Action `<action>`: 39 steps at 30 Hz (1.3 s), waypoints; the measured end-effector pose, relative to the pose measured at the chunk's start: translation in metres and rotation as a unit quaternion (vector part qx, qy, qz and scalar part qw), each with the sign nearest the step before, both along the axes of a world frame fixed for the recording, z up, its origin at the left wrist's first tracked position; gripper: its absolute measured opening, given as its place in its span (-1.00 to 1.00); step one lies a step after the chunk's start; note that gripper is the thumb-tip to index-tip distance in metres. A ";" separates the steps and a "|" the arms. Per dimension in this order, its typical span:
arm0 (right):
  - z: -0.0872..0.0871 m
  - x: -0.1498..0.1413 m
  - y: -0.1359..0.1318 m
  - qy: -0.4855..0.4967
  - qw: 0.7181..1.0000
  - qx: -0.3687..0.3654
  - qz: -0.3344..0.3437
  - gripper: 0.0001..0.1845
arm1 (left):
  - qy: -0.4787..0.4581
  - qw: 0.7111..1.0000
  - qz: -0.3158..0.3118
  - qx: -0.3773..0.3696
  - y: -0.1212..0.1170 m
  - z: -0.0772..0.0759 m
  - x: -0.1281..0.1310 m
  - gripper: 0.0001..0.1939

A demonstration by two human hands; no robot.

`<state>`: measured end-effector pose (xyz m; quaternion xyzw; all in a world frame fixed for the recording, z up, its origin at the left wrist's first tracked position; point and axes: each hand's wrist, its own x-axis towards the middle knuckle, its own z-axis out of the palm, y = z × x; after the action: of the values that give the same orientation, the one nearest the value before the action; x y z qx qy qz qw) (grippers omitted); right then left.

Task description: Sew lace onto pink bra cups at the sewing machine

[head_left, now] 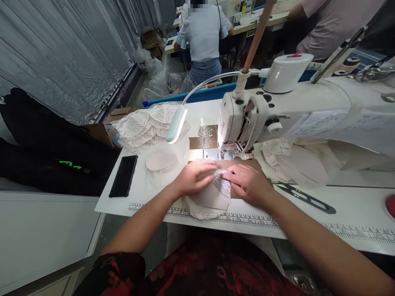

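Just in front of the sewing machine's needle area, a beige fabric piece with white lace (210, 197) lies on the bed, its scalloped edge toward me. My left hand (196, 176) rests over the fabric's left side, fingers stretched out and slightly blurred, thumb apart. On the right, my right hand (250, 183) pinches the lace edge between thumb and forefinger. Above both hands stands the white sewing machine (234, 119), its presser foot (222, 154) lit by a lamp. What lies beneath my left fingers is hidden.
Left of my hands are a cut beige piece (162, 161), a black phone (123, 176) and a lace pile (145, 125). More fabric (296, 162) and a dark flat metal tool (305, 198) lie right. A ruler strip (247, 220) runs along the front edge. Two people work beyond.
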<state>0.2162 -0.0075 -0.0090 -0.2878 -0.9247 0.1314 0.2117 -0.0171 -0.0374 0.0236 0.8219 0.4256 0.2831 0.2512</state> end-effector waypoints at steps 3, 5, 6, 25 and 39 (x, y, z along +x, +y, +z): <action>0.000 0.000 0.001 -0.019 1.000 0.010 0.011 -0.69 | 0.066 0.994 0.067 -0.047 0.016 0.002 -0.001 -0.52; -0.001 0.000 0.002 -0.024 1.000 0.018 0.009 -0.68 | 0.121 0.983 0.059 -0.125 0.027 0.005 0.000 -0.54; -0.001 0.000 0.003 -0.024 0.999 0.022 0.005 -0.69 | 0.132 0.975 0.054 -0.169 0.031 0.007 0.001 -0.62; 0.004 0.001 0.002 -0.035 0.999 0.000 -0.014 -0.72 | 0.057 0.973 0.198 -0.107 0.031 0.026 -0.022 -0.86; 0.005 0.001 0.003 -0.112 0.989 0.039 -0.093 -0.58 | 0.241 0.967 -0.019 0.077 0.007 -0.015 0.033 -0.59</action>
<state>0.2172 -0.0050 -0.0045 -0.3768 -0.9164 0.0416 0.1287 0.0158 -0.0304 0.0090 0.8908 0.4346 0.1039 0.0823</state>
